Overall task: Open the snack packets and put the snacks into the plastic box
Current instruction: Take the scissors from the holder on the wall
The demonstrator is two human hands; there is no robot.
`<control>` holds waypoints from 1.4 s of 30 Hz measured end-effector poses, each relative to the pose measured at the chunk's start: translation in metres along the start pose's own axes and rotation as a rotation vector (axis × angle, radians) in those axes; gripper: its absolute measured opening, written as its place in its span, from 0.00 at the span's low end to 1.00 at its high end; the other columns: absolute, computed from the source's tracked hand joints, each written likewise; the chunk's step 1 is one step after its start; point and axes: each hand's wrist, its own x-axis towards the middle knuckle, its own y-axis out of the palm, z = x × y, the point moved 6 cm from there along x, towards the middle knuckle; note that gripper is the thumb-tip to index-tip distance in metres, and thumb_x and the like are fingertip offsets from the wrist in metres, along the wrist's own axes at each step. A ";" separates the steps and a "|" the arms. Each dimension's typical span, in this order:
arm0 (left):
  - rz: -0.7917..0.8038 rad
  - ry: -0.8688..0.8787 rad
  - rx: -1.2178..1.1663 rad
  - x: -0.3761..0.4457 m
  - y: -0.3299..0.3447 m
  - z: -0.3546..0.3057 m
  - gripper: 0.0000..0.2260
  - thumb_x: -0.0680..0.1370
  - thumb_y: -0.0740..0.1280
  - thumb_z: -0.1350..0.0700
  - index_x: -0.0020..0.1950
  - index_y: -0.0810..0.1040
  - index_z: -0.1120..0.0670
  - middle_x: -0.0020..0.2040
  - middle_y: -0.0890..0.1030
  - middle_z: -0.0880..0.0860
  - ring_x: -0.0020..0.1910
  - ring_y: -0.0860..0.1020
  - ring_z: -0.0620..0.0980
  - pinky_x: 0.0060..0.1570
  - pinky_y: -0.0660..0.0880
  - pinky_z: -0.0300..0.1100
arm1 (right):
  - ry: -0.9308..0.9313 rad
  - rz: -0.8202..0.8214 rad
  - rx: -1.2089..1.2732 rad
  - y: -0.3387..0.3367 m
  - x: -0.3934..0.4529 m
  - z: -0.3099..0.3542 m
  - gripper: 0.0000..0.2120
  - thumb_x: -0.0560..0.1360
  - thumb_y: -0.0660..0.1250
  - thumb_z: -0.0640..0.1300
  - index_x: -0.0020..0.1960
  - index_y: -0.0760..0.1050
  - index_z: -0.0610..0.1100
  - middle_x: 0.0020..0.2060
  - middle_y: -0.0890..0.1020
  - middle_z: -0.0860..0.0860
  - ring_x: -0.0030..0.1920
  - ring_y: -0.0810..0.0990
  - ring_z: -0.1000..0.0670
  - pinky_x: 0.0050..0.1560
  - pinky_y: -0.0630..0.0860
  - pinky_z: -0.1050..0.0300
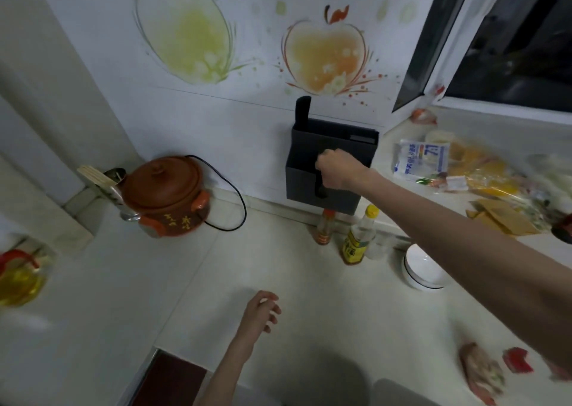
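Observation:
My right hand (335, 169) reaches to the black wall-mounted holder (356, 139), its fingers curled round a black handle (320, 189) that hangs at the holder's front. What the handle belongs to is hidden. Over the pale counter (154, 297), my left hand (261, 311) hovers with relaxed fingers and holds nothing. Two blurred snack packets lie at the lower right: a pinkish packet (481, 374) and a small red packet (518, 364). No plastic box can be made out.
A brown clay pot (164, 195) with a black cord stands at the back left. Two bottles (356, 241) and stacked white bowls (422, 269) sit below the holder. Bags and packets (464, 170) crowd the sill on the right. An oil jug (18, 278) is far left.

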 end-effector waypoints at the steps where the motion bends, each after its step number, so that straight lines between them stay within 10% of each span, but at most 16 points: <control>1: -0.003 -0.002 -0.004 0.002 -0.003 0.002 0.10 0.79 0.57 0.66 0.46 0.77 0.56 0.32 0.78 0.52 0.24 0.73 0.46 0.24 0.64 0.35 | -0.019 0.027 -0.030 0.003 0.004 0.001 0.09 0.72 0.61 0.37 0.47 0.79 0.38 0.46 0.81 0.42 0.44 0.79 0.43 0.41 0.73 0.54; 10: 0.046 -0.013 0.010 0.005 0.002 0.007 0.09 0.78 0.58 0.66 0.47 0.76 0.56 0.33 0.78 0.53 0.26 0.73 0.47 0.24 0.64 0.34 | -0.144 0.242 -0.539 0.052 0.002 0.001 0.19 0.79 0.53 0.48 0.64 0.73 0.42 0.65 0.75 0.44 0.67 0.67 0.44 0.69 0.59 0.47; 17: 0.030 -0.035 0.030 0.000 -0.004 0.017 0.10 0.78 0.58 0.66 0.47 0.77 0.56 0.33 0.79 0.52 0.27 0.74 0.48 0.25 0.66 0.36 | -0.162 0.223 -0.665 0.062 0.004 0.016 0.17 0.79 0.59 0.47 0.66 0.72 0.44 0.65 0.74 0.44 0.65 0.69 0.43 0.66 0.63 0.48; 36: 0.080 0.019 0.141 0.003 0.038 -0.007 0.10 0.78 0.58 0.67 0.46 0.76 0.55 0.33 0.79 0.52 0.26 0.73 0.46 0.24 0.66 0.35 | -0.138 -0.160 -0.330 -0.027 -0.028 -0.001 0.10 0.72 0.64 0.37 0.52 0.78 0.43 0.50 0.80 0.43 0.54 0.76 0.41 0.56 0.66 0.50; 42: 0.179 0.100 0.248 0.000 0.098 -0.033 0.10 0.78 0.58 0.67 0.45 0.76 0.54 0.34 0.78 0.52 0.27 0.73 0.47 0.25 0.65 0.35 | 0.253 -0.220 0.366 -0.028 -0.089 -0.057 0.09 0.74 0.63 0.39 0.51 0.79 0.38 0.48 0.81 0.40 0.49 0.79 0.39 0.42 0.71 0.53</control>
